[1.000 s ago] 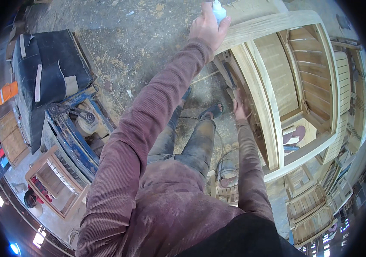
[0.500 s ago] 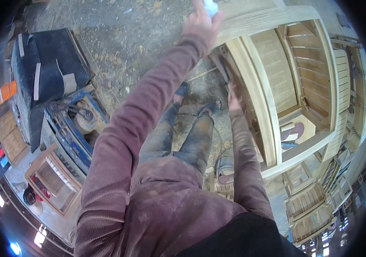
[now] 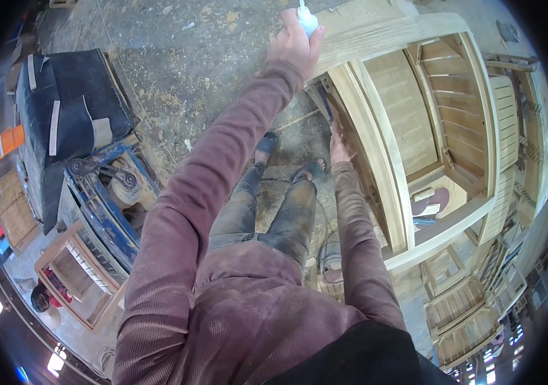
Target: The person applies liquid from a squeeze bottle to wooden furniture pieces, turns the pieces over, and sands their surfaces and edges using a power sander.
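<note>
My left hand is wrapped round a small white squeeze bottle with a narrow nozzle, beside the far corner of a pale wooden furniture frame. Lower down, my right hand is at the frame's near left side, its fingers pointing away from me and partly hidden. A long, narrow dark piece runs out from its fingers along the frame's inner side. Whether it is a tool or part of the furniture I cannot tell.
Inside the frame's lower opening sit a dark red disc and a few small pieces. A sander-like tool with a cord lies on the floor near my right forearm. On the left stands a blue machine with a belt drive and black-covered box.
My left hand has drawn slightly toward me and left, bringing more of the bottle into view. My right hand appears slightly further left. The whole scene has shifted a little with the camera.
</note>
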`<action>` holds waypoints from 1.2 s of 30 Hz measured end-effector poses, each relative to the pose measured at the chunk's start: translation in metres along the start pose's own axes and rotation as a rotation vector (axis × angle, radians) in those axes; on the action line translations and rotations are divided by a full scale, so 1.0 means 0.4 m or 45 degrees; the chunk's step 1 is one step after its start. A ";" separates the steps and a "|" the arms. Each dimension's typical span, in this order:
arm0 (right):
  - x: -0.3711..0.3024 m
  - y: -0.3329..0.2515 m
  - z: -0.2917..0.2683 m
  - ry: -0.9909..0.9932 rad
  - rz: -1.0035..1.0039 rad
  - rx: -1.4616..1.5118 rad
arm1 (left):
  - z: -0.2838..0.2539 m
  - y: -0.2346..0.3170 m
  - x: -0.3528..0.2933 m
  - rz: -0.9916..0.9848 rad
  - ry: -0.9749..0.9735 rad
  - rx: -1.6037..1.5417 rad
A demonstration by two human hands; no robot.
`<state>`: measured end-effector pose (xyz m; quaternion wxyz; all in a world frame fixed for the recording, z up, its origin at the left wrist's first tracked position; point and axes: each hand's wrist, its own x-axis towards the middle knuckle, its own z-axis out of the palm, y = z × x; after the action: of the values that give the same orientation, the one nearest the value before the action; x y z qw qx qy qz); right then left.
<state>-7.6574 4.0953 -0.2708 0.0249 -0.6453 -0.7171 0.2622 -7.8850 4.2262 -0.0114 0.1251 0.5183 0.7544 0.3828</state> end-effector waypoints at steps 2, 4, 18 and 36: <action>-0.006 -0.017 -0.059 0.081 -0.256 -0.085 | -0.008 0.003 -0.002 -0.059 -0.099 0.040; -0.002 0.058 -0.028 0.214 -0.259 0.132 | 0.017 0.029 0.000 -0.042 -0.096 -0.031; -0.125 0.154 -0.082 0.123 -0.448 0.540 | 0.025 0.016 0.004 -0.039 -0.114 -0.059; -0.064 0.048 -0.034 0.335 -0.249 -0.457 | 0.019 0.000 0.001 -0.074 -0.131 -0.051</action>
<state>-7.6305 4.0767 -0.2591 0.0285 -0.5955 -0.8018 0.0406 -7.8806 4.2297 -0.0164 0.1855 0.5125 0.7539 0.3669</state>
